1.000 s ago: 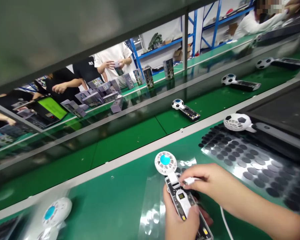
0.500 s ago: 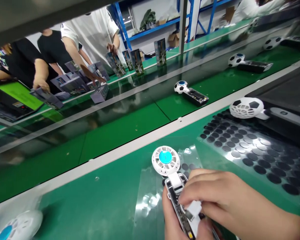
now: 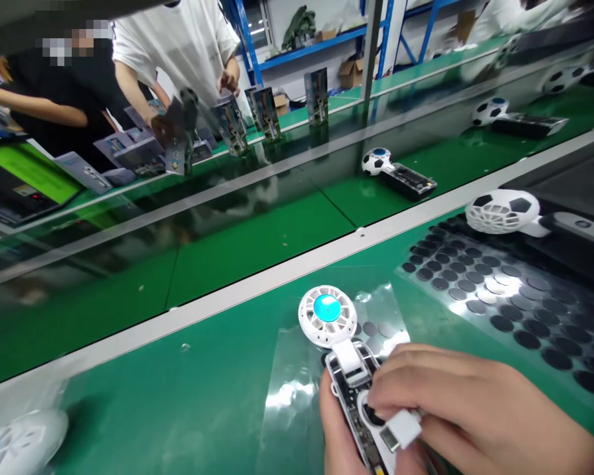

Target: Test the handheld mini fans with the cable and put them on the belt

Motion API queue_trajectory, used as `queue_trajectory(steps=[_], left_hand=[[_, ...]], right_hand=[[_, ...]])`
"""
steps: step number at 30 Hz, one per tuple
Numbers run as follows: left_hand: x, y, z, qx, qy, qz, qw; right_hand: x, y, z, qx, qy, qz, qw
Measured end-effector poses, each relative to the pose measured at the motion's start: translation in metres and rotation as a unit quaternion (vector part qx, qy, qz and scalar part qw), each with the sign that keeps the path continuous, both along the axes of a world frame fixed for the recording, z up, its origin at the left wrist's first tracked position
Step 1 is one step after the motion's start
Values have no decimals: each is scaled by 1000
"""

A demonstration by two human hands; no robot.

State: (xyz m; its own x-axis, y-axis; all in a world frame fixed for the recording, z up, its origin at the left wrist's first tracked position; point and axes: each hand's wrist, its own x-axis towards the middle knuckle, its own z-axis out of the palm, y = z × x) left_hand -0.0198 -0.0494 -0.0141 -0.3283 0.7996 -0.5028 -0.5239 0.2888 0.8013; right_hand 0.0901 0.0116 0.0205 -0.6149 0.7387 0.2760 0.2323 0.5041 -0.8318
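A small handheld fan [image 3: 328, 315] with a white round head, blue centre and see-through handle lies at the bottom middle. My left hand [image 3: 339, 439] grips its handle from below. My right hand [image 3: 468, 412] reaches over the handle and pinches a white USB plug [image 3: 400, 430] against it. The lower part of the handle is hidden by my fingers. A clear plastic sheet [image 3: 297, 389] lies under the fan.
A sheet of dark round pads [image 3: 499, 290] lies to the right, with a football-patterned fan [image 3: 502, 211] behind it. More fans [image 3: 396, 173] ride the green conveyor belt. Another white fan [image 3: 20, 442] sits bottom left. People handle boxes [image 3: 178, 142] across the line.
My right hand has moved down over the fan's handle with the white plug. The view has shifted left, and the people opposite have moved their boxes.
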Motion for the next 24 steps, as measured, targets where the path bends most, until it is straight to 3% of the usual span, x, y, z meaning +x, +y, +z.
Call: queue_trajectory(steps=[6, 11, 17, 24], left_hand=[[-9, 17, -33, -36, -5, 12, 999], [-6, 18, -41, -46, -35, 14, 998], [-1, 17, -35, -46, -85, 24, 995], [-6, 23, -10, -72, -128, 32, 989]], right_hand=[[0, -1, -1, 28, -14, 26, 999], [3, -2, -1, 17, -34, 40, 998], [4, -2, -3, 12, -42, 70, 997], [2, -1, 1, 19, -53, 77, 995]])
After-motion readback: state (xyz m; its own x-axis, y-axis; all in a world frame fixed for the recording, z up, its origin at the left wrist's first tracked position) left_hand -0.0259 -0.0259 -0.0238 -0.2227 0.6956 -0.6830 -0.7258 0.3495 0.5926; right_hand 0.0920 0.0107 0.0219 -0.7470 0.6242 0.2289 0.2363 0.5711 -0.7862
